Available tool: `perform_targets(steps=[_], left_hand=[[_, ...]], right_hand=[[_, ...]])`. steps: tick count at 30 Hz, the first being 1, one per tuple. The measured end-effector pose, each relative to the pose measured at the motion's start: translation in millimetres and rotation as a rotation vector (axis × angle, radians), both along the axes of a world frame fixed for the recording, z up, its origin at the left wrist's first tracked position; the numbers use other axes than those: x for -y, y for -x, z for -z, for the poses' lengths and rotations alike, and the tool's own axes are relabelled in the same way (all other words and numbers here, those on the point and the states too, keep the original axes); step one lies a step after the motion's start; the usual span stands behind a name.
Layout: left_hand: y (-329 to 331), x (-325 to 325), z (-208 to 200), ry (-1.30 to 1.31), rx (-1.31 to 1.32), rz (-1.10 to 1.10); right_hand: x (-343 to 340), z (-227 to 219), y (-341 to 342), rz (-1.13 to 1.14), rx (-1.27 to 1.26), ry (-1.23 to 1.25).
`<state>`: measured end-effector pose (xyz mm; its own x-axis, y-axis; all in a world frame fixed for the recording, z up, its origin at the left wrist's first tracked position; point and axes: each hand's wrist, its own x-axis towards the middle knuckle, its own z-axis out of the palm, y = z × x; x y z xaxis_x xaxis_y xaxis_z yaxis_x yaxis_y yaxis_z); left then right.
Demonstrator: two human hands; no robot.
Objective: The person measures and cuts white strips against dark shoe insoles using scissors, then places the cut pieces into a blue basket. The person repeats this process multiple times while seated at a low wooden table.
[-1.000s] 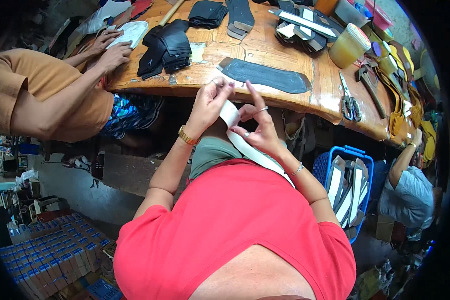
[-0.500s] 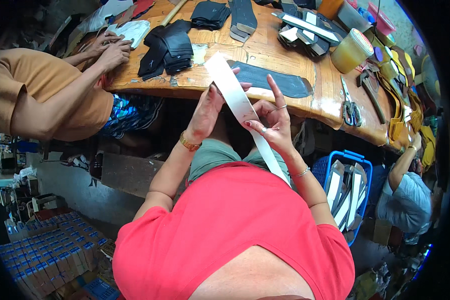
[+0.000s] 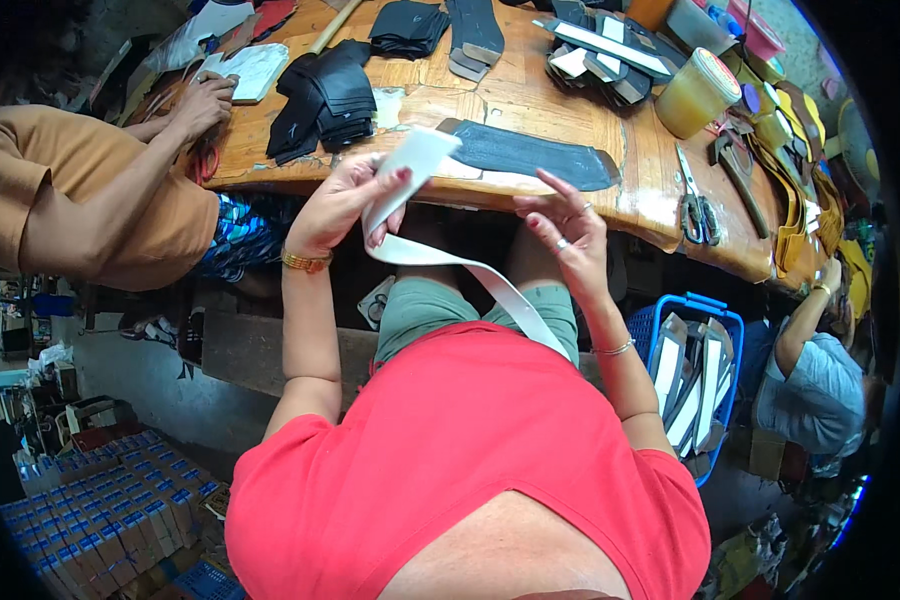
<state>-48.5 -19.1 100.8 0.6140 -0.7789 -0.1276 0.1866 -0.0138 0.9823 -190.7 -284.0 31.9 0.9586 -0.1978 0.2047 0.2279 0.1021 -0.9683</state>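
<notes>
A long white strip (image 3: pixel 410 168) is gripped in my left hand (image 3: pixel 342 205), its upper end sticking up past my thumb. From there the strip bends and trails across my lap. My right hand (image 3: pixel 572 238) is off the strip, fingers apart with nothing in them. Beyond both hands, a dark curved piece (image 3: pixel 530 155) with brown ends lies along the table's near edge.
On the wooden table (image 3: pixel 440 105) are stacks of black pieces (image 3: pixel 325 105), a tub of yellowish paste (image 3: pixel 698 92), and scissors (image 3: pixel 698 200). A blue basket (image 3: pixel 735 330) of strips stands at my right. One person (image 3: pixel 100 190) sits left, another (image 3: pixel 815 390) right.
My left hand has moved left and closed round the strip, which now bends. My right hand has let go of it and opened to the right.
</notes>
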Motion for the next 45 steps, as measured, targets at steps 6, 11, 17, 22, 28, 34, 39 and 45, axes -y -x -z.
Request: perform_targets(steps=[6,11,17,22,28,34,39,45], left_hand=[[19.1,41.2,13.4,-0.228,0.032,0.334],[19.1,56.3,21.7,-0.119,-0.091,0.375],[0.9,40.1,17.6,0.001,0.021,0.195],[-13.8,37.5,-49.6,0.035,0.365,0.006],[-32.2,55.1,-78.4,-0.132,0.53,0.074],[-51.8,57.2,-11.3,-0.073,0.18,0.218],[-30.7,64.6,31.0,0.066,0.007,0.193],[14.6,93.9,50.1,0.326,-0.15,0.34]], right_hand=[[-15.1,-21.9,-5.0,-0.036,0.041,0.006],[-3.7,-33.0,0.9,0.001,-0.052,-0.005],[49.8,-83.9,13.1,0.19,0.184,0.106],[57.3,-121.3,3.7,0.24,0.393,0.201],[73.0,-127.8,-15.7,0.277,0.456,0.219],[86.5,-71.4,-14.6,0.324,0.17,0.086],[93.6,-37.1,-7.9,0.302,0.125,-0.112],[67.0,-43.0,-8.6,-0.123,0.243,-0.743]])
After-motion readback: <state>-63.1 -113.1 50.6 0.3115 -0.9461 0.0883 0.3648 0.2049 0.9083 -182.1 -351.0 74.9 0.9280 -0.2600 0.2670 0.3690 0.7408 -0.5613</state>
